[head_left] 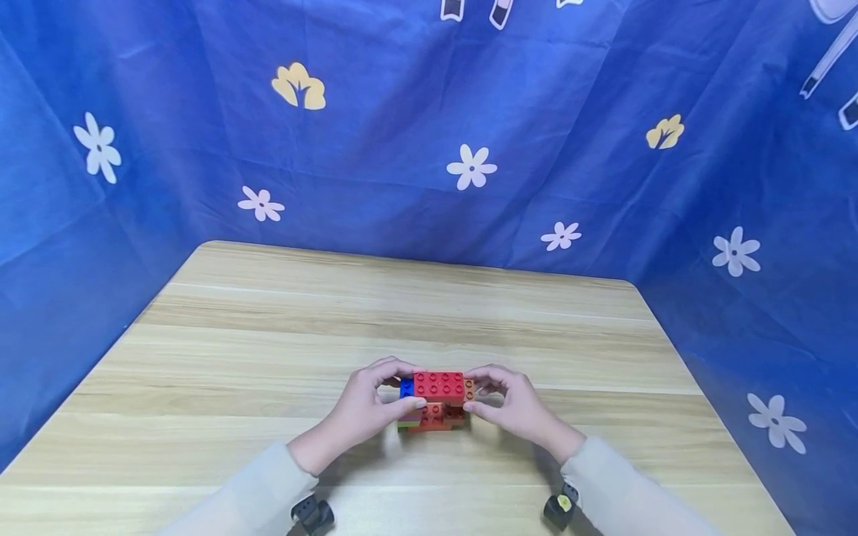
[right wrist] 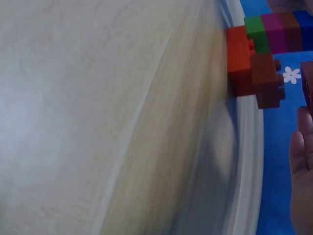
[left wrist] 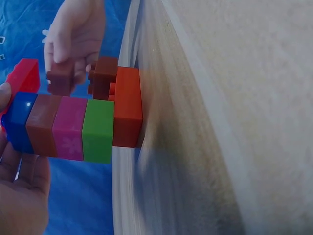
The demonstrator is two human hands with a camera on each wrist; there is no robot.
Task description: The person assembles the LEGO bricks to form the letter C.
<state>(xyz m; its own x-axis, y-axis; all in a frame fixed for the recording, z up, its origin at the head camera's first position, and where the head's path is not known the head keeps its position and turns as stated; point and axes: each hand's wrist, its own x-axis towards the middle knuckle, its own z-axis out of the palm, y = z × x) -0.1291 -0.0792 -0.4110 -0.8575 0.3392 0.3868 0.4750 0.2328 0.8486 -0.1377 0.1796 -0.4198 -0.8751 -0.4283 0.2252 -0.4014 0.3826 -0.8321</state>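
A red brick [head_left: 439, 385] lies lengthwise across the top of a toy-brick build. My left hand [head_left: 369, 402] pinches its left end between thumb and fingers, over the blue brick [left wrist: 22, 122]. Beneath the blue one are stacked a brown brick [left wrist: 43, 118], a pink brick [left wrist: 70, 128] and a green brick [left wrist: 98, 131], beside an orange brick [left wrist: 128, 106] at the bottom. My right hand [head_left: 512, 406] holds a brown brick [right wrist: 307, 81] at the red brick's right end. A gap separates it from the lower brown brick [right wrist: 265, 81] on the orange one.
The build is close over the wooden table [head_left: 402, 313], near its front. Blue cloth [head_left: 402, 134] with white flowers and yellow shapes hangs behind the table and along both sides. A small black camera [head_left: 313, 514] is strapped at the left wrist, another [head_left: 560, 508] at the right.
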